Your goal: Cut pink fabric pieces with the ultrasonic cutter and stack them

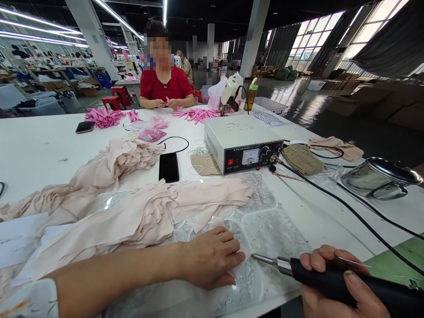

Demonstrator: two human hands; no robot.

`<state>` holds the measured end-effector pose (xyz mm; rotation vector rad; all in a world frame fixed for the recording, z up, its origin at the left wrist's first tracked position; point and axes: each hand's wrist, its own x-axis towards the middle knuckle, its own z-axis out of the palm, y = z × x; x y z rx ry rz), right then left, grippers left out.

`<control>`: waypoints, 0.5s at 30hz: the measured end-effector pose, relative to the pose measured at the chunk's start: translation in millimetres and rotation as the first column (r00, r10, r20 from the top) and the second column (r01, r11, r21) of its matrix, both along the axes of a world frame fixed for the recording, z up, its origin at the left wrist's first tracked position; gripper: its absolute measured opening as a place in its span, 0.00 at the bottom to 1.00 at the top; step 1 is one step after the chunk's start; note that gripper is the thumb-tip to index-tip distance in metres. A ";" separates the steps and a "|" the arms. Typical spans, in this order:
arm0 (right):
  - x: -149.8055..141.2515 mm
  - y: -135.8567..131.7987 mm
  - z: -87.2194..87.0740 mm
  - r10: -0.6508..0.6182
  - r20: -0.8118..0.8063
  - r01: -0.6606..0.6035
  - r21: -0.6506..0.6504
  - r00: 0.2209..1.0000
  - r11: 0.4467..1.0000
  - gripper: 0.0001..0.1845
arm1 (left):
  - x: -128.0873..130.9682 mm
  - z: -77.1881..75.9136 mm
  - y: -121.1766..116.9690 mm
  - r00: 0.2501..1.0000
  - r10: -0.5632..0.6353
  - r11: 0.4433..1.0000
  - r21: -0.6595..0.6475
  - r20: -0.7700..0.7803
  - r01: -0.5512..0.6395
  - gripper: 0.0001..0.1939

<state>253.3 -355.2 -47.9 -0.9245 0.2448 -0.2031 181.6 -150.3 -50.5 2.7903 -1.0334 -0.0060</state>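
Note:
My left hand (212, 256) rests on a clear, marbled sheet (265, 225), fingers curled and pressed down on a thin pale piece of fabric (245, 248) that is mostly hidden. In my right hand (338, 282) is an ultrasonic welding handpiece (326, 280) with a black grip. Its metal tip points left and sits close to the fabric at my left fingertips; whether it touches, I cannot tell. A thin metal pin-like piece (353, 263) also shows between my right fingers. Beyond my left hand lies a fanned pile of beige fabric pieces (142, 216).
A control box (245, 145) with a lit red switch feeds the handpiece through a black cable (341, 201). Around it are a phone (168, 167), more beige fabric (115, 163), a steel mug (377, 179) and pink strips (104, 117). A person in red (167, 86) sits opposite.

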 end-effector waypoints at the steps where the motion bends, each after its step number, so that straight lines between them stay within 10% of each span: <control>1: 0.3 0.0 0.6 -0.005 -0.004 0.005 0.001 1.000 1.000 0.13 | -0.2 -0.2 0.1 1.000 0.002 1.000 -0.001 -0.001 -0.002 0.24; 15: -5.0 6.8 -1.6 0.058 -0.006 -0.058 0.021 0.998 0.998 0.14 | 1.7 -3.3 4.1 1.000 0.004 0.999 -0.044 0.031 -0.003 0.18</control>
